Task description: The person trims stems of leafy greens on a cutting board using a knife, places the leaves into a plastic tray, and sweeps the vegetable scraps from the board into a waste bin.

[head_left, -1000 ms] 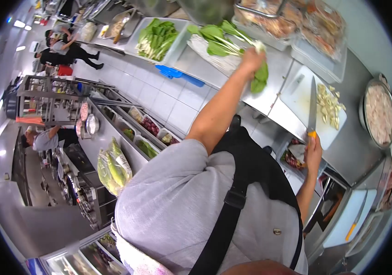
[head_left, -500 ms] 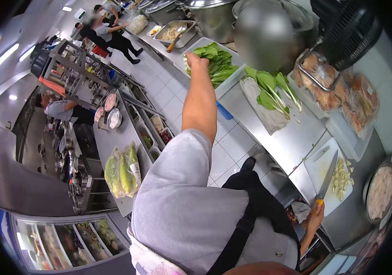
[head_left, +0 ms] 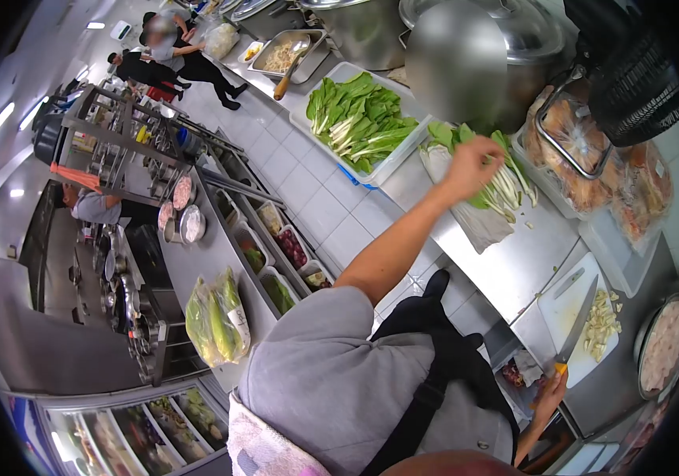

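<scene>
The left grip (head_left: 470,168) is over the pale-stalked leafy greens (head_left: 515,195) bunched on a grey cloth (head_left: 478,232), its fingers half curled. Whether they touch or pinch a stalk, I cannot tell. The right grip (head_left: 547,392) is closed around the yellow handle of the knife (head_left: 579,325), whose blade lies over the white cutting board (head_left: 557,308), with its tip pointing to about one o'clock in the view. Chopped pale pieces (head_left: 603,327) lie just beside the blade, at its three o'clock.

The step in hand appears to be handling the greens with the left grip while the knife waits in the right. More greens fill the white tub (head_left: 407,161) at ten o'clock from the left grip, on the same steel tabletop (head_left: 498,278); the cutting board is at five o'clock. Lifting a bunch off the cloth would call for a firm pinch around the stalks, which look easier to gather than the loose leaves, with the blade kept low and apart from the left fingers.
</scene>
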`<state>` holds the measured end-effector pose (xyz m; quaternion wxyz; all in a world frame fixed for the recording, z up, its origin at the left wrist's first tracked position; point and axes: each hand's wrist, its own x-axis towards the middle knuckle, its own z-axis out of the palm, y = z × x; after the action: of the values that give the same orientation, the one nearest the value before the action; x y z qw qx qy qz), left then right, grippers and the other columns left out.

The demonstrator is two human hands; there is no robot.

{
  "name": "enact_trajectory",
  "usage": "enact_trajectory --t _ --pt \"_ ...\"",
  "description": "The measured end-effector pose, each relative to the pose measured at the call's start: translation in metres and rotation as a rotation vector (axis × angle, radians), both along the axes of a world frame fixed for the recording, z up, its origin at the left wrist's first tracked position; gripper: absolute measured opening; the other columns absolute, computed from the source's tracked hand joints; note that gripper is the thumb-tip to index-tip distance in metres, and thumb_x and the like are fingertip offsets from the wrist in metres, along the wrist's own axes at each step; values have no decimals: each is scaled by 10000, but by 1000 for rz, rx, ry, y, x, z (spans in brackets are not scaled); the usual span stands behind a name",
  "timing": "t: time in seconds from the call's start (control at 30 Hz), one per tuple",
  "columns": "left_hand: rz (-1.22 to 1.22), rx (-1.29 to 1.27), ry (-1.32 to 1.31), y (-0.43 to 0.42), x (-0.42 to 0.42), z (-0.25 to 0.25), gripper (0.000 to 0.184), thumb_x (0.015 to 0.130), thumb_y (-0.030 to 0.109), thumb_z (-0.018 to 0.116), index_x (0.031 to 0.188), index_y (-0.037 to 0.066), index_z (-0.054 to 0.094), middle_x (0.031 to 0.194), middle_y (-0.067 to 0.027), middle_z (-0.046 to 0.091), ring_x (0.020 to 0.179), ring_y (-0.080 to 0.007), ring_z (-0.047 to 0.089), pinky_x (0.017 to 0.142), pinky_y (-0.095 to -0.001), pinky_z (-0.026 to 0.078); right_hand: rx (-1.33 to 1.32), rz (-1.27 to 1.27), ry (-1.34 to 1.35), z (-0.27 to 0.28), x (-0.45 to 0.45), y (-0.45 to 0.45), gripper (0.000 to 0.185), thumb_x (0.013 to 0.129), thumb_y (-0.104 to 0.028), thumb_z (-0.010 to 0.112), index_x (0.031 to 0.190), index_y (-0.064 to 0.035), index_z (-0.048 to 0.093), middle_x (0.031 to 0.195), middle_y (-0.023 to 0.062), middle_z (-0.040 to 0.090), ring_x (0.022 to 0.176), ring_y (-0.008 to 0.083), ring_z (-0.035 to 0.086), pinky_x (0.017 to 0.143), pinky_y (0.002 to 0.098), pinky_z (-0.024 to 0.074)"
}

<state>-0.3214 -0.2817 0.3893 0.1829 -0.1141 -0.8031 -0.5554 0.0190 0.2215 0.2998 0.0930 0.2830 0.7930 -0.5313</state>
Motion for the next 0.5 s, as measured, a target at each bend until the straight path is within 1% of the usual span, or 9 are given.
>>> enact_trajectory --t 0.07,0.1,0.17,0.27,0.3,0.37,0.4,0.47,0.5 --pt "-131 -186 81 17 -9 -13 205 885 118 733 1068 28 750 1032 -122 739 907 -317 700 829 -402 567 43 -27 24 -15 5 5 462 1114 -359 472 1505 -114 494 918 31 631 639 42 448 528 194 387" --pt "-207 -274 63 24 -16 -20 235 882 140 734 1097 44 747 1091 -128 725 982 -329 678 881 -419 546 108 -2 22 -25 8 12 480 1113 -339 484 1521 -87 485 1054 74 665 745 88 492 642 233 440" --pt "-353 -448 22 32 -26 -37 298 876 182 736 1155 77 741 1210 -141 698 1132 -353 635 984 -452 504 283 27 38 -27 11 7 485 1113 -333 480 1525 -76 478 1085 101 677 767 137 533 681 282 469" --pt "-324 -769 -133 40 -29 -39 437 870 263 740 1277 111 697 1372 -147 609 1326 -351 499 1114 -512 373 461 89 36 2 2 -21 492 1113 -330 474 1529 -67 470 1142 149 683 811 196 578 733 335 494" --pt "-328 -848 -184 39 -30 -43 474 869 286 736 1310 121 679 1403 -149 580 1345 -355 472 1132 -533 336 507 105 25 9 0 -27 494 1113 -330 472 1530 -65 468 1162 167 683 827 212 590 749 349 500" --pt "-344 -1004 -280 39 -33 -54 549 868 330 729 1376 142 643 1466 -152 521 1384 -361 419 1167 -574 261 492 68 -13 7 2 -30 495 1114 -329 467 1529 -58 466 1154 180 686 817 218 586 738 352 496" --pt "-358 -1007 -295 39 -35 -57 562 866 339 727 1385 144 638 1464 -155 522 1382 -366 421 1172 -587 246 485 50 -27 3 2 -28 496 1115 -329 465 1529 -55 465 1150 187 687 812 221 585 732 353 494" --pt "-375 -1015 -323 35 -41 -60 589 862 358 723 1404 146 628 1459 -159 525 1379 -374 425 1181 -612 217 535 57 191 -33 10 -18 496 1117 -319 463 1529 -43 460 1045 158 670 774 201 552 707 347 477" --pt "-350 -971 -304 30 -46 -60 588 863 349 718 1410 152 624 1469 -162 516 1387 -383 417 1187 -616 205 535 55 220 -35 12 -13 494 1118 -313 461 1529 -38 458 1000 140 652 759 191 535 696 343 469"
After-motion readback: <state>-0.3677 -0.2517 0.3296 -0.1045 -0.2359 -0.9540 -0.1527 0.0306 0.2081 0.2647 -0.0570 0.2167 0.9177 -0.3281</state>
